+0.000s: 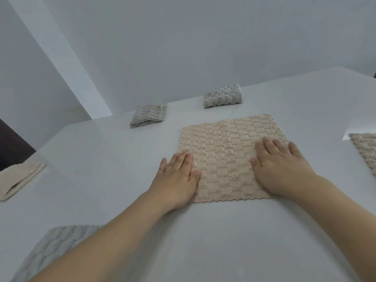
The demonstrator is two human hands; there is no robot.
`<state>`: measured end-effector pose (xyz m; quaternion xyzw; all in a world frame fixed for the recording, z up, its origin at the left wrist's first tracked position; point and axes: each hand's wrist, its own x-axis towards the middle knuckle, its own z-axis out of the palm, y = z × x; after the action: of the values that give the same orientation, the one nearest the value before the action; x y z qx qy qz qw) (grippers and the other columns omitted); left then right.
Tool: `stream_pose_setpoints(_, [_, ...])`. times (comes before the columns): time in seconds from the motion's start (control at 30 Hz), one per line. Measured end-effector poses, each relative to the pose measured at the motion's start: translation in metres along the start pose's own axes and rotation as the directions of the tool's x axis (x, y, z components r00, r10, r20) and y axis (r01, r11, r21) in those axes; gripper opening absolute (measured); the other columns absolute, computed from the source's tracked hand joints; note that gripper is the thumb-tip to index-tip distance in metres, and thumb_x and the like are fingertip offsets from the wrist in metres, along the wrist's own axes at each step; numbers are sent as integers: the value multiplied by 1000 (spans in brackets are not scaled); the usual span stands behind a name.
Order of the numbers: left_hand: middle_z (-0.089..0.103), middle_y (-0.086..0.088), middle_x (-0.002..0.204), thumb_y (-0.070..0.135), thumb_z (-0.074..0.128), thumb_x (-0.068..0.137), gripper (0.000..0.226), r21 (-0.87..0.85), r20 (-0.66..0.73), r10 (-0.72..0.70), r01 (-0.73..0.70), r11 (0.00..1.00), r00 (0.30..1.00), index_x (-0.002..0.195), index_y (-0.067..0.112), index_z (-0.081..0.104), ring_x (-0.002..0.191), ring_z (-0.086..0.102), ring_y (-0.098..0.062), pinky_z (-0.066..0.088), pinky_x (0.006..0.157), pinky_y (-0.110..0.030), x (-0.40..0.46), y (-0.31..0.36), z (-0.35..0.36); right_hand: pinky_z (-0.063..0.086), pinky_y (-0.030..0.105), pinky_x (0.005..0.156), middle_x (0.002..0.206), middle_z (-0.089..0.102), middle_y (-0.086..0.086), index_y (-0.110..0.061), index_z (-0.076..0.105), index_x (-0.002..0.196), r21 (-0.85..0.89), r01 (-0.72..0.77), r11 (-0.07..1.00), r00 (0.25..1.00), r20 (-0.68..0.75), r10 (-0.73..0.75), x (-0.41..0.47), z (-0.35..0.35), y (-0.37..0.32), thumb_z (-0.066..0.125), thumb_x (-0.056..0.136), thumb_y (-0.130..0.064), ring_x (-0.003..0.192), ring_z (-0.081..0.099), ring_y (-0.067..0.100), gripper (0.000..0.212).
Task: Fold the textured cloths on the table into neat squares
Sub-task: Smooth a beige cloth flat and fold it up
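A beige textured cloth [225, 151] lies spread flat on the white table [101, 159], near the middle. My left hand [179, 176] rests flat on its left edge, fingers straight, partly on the table. My right hand [280, 165] presses flat on the cloth's right side with fingers spread. Two grey cloths sit folded at the far side: one [148, 115] at the left, one [222, 95] further right. A folded cream cloth [18, 180] lies at the left edge.
An unfolded grey cloth [55, 245] lies at the near left, partly under my left forearm. Another beige cloth [364, 147] shows at the right edge of view. A plain white wall stands behind the table.
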<state>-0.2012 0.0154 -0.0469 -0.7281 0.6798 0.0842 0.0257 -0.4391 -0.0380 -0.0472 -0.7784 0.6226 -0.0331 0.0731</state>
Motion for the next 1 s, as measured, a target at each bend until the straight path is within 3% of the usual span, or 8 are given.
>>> stream_pose_setpoints(0.13, [11,-1,165,36,19,106,56,-85,-263,76,-101,991,962,156,12,15,151,2,-13,-5,122,-41,34,30,-21,-5,43,121,163,-5,-2,-21,3,155,97,178,979,982,-74,-171,30,-8,-23,11,103,-40,149,-7,18,57])
stream_pose_setpoints(0.27, [-2,6,166,43,15,105,59,-85,-95,117,-125,988,989,158,21,5,151,-6,-12,-5,122,-39,54,39,-7,-5,42,120,162,-7,-5,-26,1,155,67,115,991,993,17,-116,46,8,-15,7,101,-45,149,-6,16,57])
stream_pose_setpoints(0.47, [-8,3,165,48,11,103,62,-35,-5,-76,76,997,997,158,20,-2,151,-10,-15,-10,122,-40,47,-4,-7,-8,47,119,162,-8,-3,-23,-1,155,-4,-52,999,996,72,52,51,-3,18,7,101,-41,149,-8,18,58])
stream_pose_setpoints(0.53, [-6,0,166,45,11,104,62,12,-29,-78,78,997,997,158,16,0,151,-9,-17,-12,121,-41,56,3,-18,-8,46,119,162,-9,0,-19,0,155,-2,-31,1000,997,76,31,65,-10,17,9,102,-39,149,-8,19,58])
stream_pose_setpoints(0.63, [-5,1,166,39,15,105,58,-84,-152,61,-74,994,987,158,16,2,151,-10,-15,-10,122,-38,83,40,-31,-6,44,120,163,-6,-2,-24,3,155,79,89,993,996,6,-90,91,-15,4,12,103,-40,149,-7,18,56])
stream_pose_setpoints(0.7, [-5,3,166,39,15,106,58,-132,-155,115,-136,982,981,158,18,3,151,-9,-14,-8,122,-37,101,58,-28,-5,44,120,163,-4,-4,-27,4,155,129,135,982,991,-13,-134,104,-11,-4,11,103,-43,149,-4,17,55])
stream_pose_setpoints(1.0, [-5,9,165,47,11,104,59,-83,-95,61,-69,994,994,158,26,2,151,-8,-10,-7,122,-37,123,40,-5,-5,45,120,162,-5,-6,-30,2,155,39,149,988,989,19,-150,118,9,-3,9,101,-46,149,-6,16,57])
